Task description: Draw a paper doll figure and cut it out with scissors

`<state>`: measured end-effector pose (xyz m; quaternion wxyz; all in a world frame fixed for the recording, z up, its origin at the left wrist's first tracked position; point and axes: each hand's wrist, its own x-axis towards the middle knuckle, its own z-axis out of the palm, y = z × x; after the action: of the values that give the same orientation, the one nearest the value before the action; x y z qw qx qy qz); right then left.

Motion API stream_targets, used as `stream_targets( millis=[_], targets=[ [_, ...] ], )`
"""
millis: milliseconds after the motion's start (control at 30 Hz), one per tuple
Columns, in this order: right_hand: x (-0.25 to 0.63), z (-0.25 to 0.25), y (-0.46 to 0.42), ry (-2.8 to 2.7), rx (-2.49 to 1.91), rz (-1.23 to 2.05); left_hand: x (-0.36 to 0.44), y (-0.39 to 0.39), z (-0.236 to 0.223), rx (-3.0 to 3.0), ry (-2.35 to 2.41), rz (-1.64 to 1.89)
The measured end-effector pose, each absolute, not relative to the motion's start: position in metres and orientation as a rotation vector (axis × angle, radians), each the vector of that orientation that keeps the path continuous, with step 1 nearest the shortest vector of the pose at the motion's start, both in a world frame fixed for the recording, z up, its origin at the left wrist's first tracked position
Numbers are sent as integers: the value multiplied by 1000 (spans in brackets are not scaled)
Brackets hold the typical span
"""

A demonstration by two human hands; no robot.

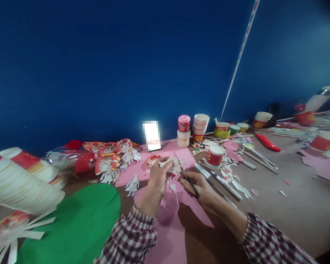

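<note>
My left hand [158, 174] is closed on a piece of white paper [167, 164], thumb on top, above the pink paper sheets. Opposite it, my right hand [199, 185] grips a pair of scissors [191, 182] with dark handles. The scissor blades point up and away, beside the white paper; whether they touch it I cannot tell. Just behind my left hand lies a red and yellow ring-shaped paper piece [153, 160], partly hidden. A white paper animal cutout [132, 185] rests left of my left wrist. Below the hands hangs or lies a narrow white strip [173, 188].
A bright phone [151, 135] stands by the blue wall. Paper cups [200, 126] are stacked behind, with a red and white cup [215, 157] nearer. Markers [224, 184] and scraps lie right. A green paper disc [77, 223] and large cup stacks [22, 183] fill the left.
</note>
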<state>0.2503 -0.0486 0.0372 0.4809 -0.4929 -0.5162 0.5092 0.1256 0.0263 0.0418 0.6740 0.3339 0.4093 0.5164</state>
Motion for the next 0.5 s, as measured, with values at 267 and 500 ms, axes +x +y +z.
stream_targets(
  millis=[267,500],
  targets=[
    [253,30,-46,-1257,-1174,1234,130,20,49,732,946,1142],
    [254,32,-47,-1279,-1153,1227,129,22,46,713,936,1138]
  ],
)
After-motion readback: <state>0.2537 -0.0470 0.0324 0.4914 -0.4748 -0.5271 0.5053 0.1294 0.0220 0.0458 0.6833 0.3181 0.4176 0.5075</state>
